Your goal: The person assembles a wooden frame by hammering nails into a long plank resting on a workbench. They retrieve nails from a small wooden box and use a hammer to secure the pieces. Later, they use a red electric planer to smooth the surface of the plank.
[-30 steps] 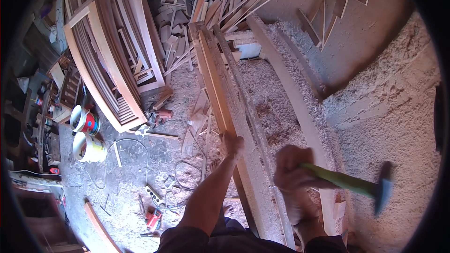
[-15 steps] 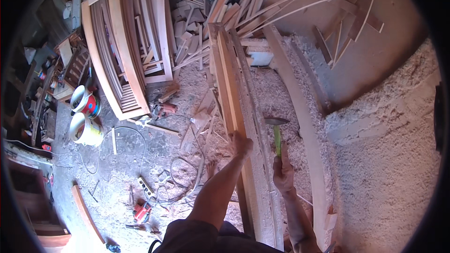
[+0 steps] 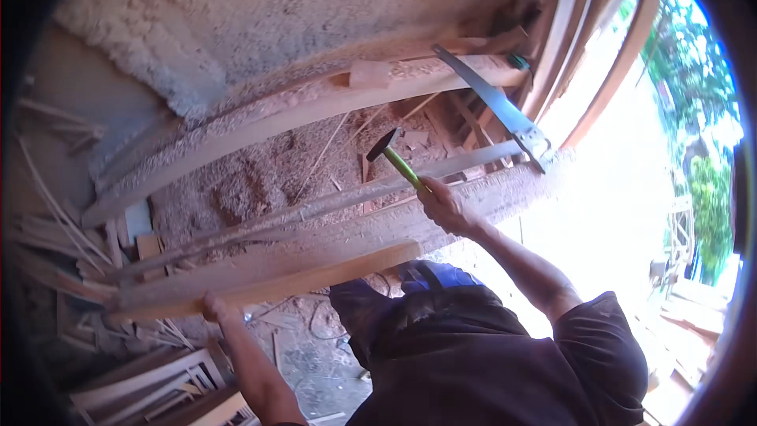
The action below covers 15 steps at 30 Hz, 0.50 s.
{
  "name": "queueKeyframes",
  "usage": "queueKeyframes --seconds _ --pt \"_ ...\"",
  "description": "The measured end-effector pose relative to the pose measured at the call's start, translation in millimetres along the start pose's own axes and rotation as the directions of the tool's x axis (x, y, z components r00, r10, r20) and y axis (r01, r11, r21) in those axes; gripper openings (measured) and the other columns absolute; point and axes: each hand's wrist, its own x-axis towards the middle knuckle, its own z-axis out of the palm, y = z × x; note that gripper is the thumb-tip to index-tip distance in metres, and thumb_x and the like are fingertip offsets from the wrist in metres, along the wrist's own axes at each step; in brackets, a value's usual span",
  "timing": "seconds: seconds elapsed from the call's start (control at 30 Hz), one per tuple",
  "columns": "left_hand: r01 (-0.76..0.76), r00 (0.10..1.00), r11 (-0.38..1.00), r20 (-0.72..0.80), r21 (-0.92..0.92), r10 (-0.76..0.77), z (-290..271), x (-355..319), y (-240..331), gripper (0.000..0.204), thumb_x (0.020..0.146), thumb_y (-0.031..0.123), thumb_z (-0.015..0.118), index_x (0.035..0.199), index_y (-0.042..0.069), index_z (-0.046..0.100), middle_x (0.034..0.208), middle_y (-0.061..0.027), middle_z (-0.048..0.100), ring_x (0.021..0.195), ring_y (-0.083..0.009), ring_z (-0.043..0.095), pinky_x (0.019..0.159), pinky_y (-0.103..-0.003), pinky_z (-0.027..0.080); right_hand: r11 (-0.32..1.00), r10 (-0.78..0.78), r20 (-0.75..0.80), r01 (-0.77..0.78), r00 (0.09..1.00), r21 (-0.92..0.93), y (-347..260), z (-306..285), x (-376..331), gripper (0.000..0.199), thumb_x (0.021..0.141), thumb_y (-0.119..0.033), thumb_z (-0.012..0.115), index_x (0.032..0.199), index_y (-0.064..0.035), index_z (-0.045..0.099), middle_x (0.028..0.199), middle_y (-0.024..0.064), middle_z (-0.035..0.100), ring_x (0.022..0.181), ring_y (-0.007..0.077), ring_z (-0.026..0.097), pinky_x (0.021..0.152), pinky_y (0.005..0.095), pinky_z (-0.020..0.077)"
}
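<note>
My right hand (image 3: 445,207) is closed round the green handle of a hammer (image 3: 402,167). Its dark head is raised above the dusty bench plank (image 3: 489,199), touching nothing. Toward the left, my left hand (image 3: 218,309) grips the near edge of a pale length of timber (image 3: 339,272), which lies along the bench plank's near side. My left fingers are partly hidden by the wood. Beyond the right hand, a handsaw (image 3: 493,102) rests across the bench, its blade reaching to the far beam and its handle on the near plank.
A long shavings-covered beam (image 3: 260,120) runs along the far side, with heaped shavings (image 3: 260,177) between it and the near plank. Boards (image 3: 560,39) lean at the far right beside a bright opening. Wooden frames (image 3: 150,383) lie at the lower left, with thin offcuts (image 3: 55,189) above them.
My view has swung to the right, bringing the handsaw, the leaning boards and the bright opening into sight. My right hand still holds the hammer and my left hand the timber.
</note>
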Motion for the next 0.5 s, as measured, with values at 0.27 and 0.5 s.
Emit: queueKeyframes --seconds 0.27,0.5 --pt "-0.09 0.989 0.98 0.133 0.176 0.067 37.8 -14.8 14.5 0.038 0.075 0.016 0.065 0.106 -0.002 0.052 0.086 -0.0113 0.061 0.071 -0.0255 0.063 0.062 -0.039 0.054 0.592 0.59 0.105 -0.517 0.801 0.619 43.3 -17.4 -154.9 0.023 0.1 -0.03 0.047 0.117 -0.0139 0.05 0.071 -0.0039 0.044 0.05 0.0056 0.041 0.04 0.0244 0.0333" --pt "-0.091 0.989 0.966 0.139 0.242 0.058 30.4 -18.1 14.0 0.039 0.075 0.017 0.065 0.107 -0.002 0.054 0.089 -0.0122 0.062 0.074 -0.0263 0.064 0.065 -0.039 0.054 0.897 0.331 -0.186 -0.247 0.925 0.368 68.8 19.2 -174.6 0.044 0.095 -0.017 0.057 0.136 -0.0073 0.046 0.083 0.0083 0.059 0.069 0.0211 0.061 0.06 0.0376 0.0479"
